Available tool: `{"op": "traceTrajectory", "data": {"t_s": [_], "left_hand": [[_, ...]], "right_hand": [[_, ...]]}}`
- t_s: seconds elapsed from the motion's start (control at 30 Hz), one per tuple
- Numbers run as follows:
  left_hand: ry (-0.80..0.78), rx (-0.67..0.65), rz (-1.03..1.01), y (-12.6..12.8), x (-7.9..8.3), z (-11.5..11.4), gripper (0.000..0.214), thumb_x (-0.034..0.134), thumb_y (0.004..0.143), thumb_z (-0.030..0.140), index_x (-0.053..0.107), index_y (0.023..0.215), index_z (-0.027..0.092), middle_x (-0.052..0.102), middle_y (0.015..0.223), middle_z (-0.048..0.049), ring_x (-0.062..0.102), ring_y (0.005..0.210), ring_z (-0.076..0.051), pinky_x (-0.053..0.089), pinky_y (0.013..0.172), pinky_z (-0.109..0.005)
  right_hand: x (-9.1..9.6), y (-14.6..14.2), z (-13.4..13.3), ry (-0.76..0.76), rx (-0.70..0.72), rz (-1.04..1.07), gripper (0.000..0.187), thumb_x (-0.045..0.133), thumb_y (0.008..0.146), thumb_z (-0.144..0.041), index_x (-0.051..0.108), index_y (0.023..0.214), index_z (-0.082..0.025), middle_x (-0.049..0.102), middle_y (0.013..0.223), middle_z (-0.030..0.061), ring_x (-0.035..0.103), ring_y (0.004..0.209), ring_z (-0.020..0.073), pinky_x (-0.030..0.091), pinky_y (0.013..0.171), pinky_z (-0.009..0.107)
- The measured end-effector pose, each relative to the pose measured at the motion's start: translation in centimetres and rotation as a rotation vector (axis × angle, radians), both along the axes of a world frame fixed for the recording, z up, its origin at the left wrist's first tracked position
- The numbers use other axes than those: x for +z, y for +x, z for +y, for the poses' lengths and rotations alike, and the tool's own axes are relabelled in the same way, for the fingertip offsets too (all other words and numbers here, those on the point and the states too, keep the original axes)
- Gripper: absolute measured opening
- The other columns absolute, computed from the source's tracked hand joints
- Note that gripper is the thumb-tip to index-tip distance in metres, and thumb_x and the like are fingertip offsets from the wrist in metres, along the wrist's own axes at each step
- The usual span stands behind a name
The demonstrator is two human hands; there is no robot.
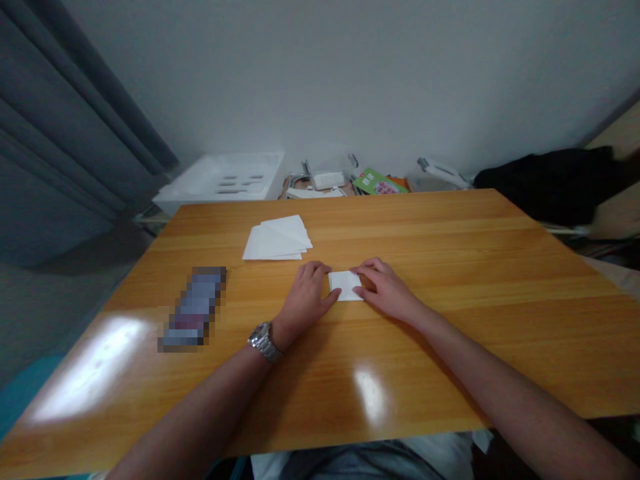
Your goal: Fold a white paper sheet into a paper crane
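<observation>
"Where's the small white paper [346, 284]?"

"On the table [500, 280], held at opposite sides by the left hand [307, 293] and right hand [387, 288], the 2 set apart."

"Any risk?"

"Uneven thumb pressure could skew it; its layers are hard to make out."

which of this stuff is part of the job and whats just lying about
Part of the job:
small white paper, touched by left hand and right hand
loose white sheets, probably; similar-looking, untouched

Apparently just lying about:
pixelated phone-like object, on the table
green booklet, white tray and black cloth, beyond it
</observation>
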State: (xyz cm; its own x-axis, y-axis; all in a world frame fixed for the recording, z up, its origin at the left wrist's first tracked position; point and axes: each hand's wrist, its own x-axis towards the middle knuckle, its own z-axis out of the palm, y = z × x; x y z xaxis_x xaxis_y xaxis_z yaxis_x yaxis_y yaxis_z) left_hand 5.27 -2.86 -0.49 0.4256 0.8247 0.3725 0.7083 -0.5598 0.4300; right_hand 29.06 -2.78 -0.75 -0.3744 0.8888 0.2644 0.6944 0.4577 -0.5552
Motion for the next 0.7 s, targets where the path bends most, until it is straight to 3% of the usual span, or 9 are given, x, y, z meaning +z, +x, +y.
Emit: {"op": "traceTrajectory", "data": {"t_s": [0.3, 0.43, 0.7], "left_hand": [[-0.007, -0.022, -0.015, -0.20, 0.07, 0.06, 0.037, 0.072, 0.086, 0.029, 0.053, 0.115, 0.017, 0.055, 0.117, -0.0115, 0.052, 0.115, -0.029, 0.046, 0.105, -0.047], [-0.022, -0.031, -0.033, -0.20, 0.34, 0.00, 0.036, 0.072, 0.085, 0.027, 0.052, 0.114, 0.018, 0.056, 0.114, -0.0099, 0.053, 0.111, -0.028, 0.048, 0.100, -0.046], [-0.134, -0.026, -0.137, 0.04, 0.75, -0.02, 0.022, 0.065, 0.091, 0.023, 0.055, 0.110, 0.021, 0.066, 0.103, -0.0054, 0.061, 0.098, -0.024, 0.052, 0.088, -0.040]], "right_hand": [[0.35, -0.01, -0.09, -0.021, 0.004, 0.000, 0.031, 0.071, 0.087, -0.026, 0.065, 0.117, -0.022, 0.057, 0.118, 0.0105, 0.058, 0.113, 0.0278, 0.047, 0.103, 0.047], [0.26, -0.01, -0.12, -0.024, 0.003, -0.013, 0.036, 0.070, 0.088, -0.027, 0.063, 0.124, -0.023, 0.057, 0.119, 0.0105, 0.057, 0.115, 0.0278, 0.047, 0.104, 0.047], [0.41, -0.10, -0.35, -0.028, -0.002, 0.000, 0.035, 0.071, 0.088, -0.029, 0.065, 0.122, -0.023, 0.057, 0.120, 0.0107, 0.056, 0.116, 0.0291, 0.046, 0.105, 0.049]]}}
